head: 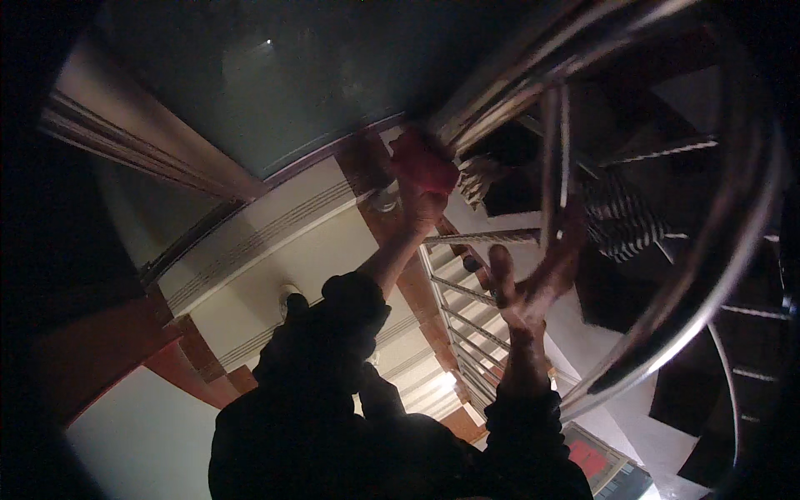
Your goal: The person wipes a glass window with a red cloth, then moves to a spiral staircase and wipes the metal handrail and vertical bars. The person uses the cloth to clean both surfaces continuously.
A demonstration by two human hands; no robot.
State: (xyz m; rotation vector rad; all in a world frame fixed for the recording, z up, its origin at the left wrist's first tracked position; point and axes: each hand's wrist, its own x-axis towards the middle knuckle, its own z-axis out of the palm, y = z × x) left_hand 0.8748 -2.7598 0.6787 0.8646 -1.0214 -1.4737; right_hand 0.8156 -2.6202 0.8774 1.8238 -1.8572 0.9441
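My left hand (430, 209) grips a red cloth (425, 162). The cloth is pressed to the lower end of a shiny metal handrail (494, 109) that slants up to the right. Over to the right, my right hand (531, 290) has its thumb spread away from its fingers. Those fingers reach up by the foot of an upright metal post (555, 150); whether they touch it is too dark to tell. Dark sleeves cover both forearms up to near the wrists.
Below lie pale stair steps (287, 250) with grooved edges and red-brown borders. A barred metal railing (472, 290) runs down beside them. A large curved metal rail (694, 337) sweeps round the right side. A dark-and-light striped patch (625, 219) shows beyond the post.
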